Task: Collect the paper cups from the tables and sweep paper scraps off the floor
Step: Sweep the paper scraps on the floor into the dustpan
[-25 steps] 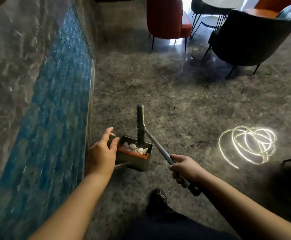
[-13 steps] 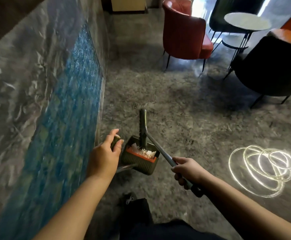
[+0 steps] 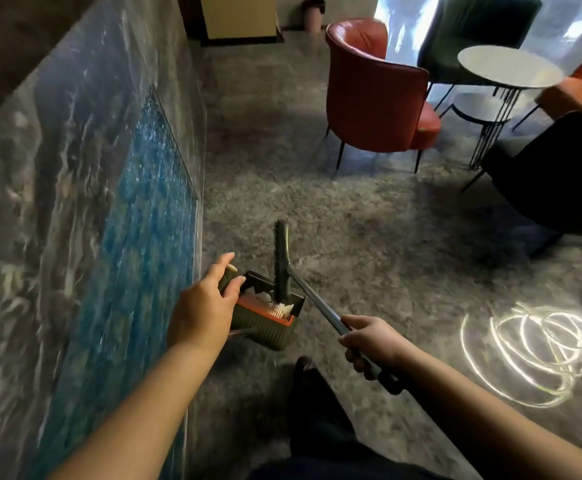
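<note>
My left hand (image 3: 206, 306) grips the handle top of a dark green dustpan (image 3: 265, 327) with an orange rim, held above the grey floor. White paper scraps (image 3: 275, 306) lie inside the pan. My right hand (image 3: 369, 344) is curled round the metal handle of a broom (image 3: 312, 299). The broom's dark brush head (image 3: 281, 258) stands upright over the pan's far side. No paper cups show on the round white table (image 3: 509, 65) at the upper right.
A marble and blue-tiled wall (image 3: 92, 202) runs along my left. A red armchair (image 3: 376, 91), a black chair (image 3: 559, 174) and a green chair (image 3: 473, 26) surround the table. A projected light swirl (image 3: 532, 348) lies on the floor at right. A pink bin (image 3: 313, 13) stands far back.
The view has tilted up and forward, so the chairs and table show more fully. Both hands keep their hold on dustpan and broom, which stay close together.
</note>
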Demonstrator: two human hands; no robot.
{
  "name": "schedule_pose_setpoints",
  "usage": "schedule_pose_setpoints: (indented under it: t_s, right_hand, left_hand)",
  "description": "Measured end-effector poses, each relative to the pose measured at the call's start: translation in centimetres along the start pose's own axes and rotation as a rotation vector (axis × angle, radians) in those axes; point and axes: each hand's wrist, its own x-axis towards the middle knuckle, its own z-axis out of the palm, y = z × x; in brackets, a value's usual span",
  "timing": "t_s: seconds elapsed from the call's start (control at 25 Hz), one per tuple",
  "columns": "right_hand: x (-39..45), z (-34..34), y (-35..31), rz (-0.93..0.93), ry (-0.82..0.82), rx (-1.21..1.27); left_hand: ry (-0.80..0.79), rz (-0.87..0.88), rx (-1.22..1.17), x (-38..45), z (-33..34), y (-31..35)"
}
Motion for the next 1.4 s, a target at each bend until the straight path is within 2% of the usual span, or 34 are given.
schedule_pose_setpoints:
  t_s: [0.36, 0.56, 0.92, 1.2, 1.4]
  right_hand:
    - [19.6, -4.6, -21.0, -0.025, -0.043, -0.057]
    - [29.5, -5.3, -30.0, -0.009, -0.033, -0.029]
    - [47.5, -6.0, -46.8, 0.043, 0.033, 0.054]
    - [62.3, -12.1, -58.5, 0.052, 0.049, 0.073]
    - [74.0, -18.4, -69.0, 0.077, 0.027, 0.053]
  left_hand:
    - [0.058, -0.047, 0.031, 26.6, 2.2, 0.8]
    - [0.07, -0.04, 0.003, 39.4, 4.0, -0.6]
    - [-0.038, 0.006, -0.021, 67.0, 7.1, -2.9]
    - [-0.06, 0.005, 0.003, 87.1, 13.0, -2.2]
    - [-0.061, -0.041, 0.026, 102.4, 17.1, 0.7]
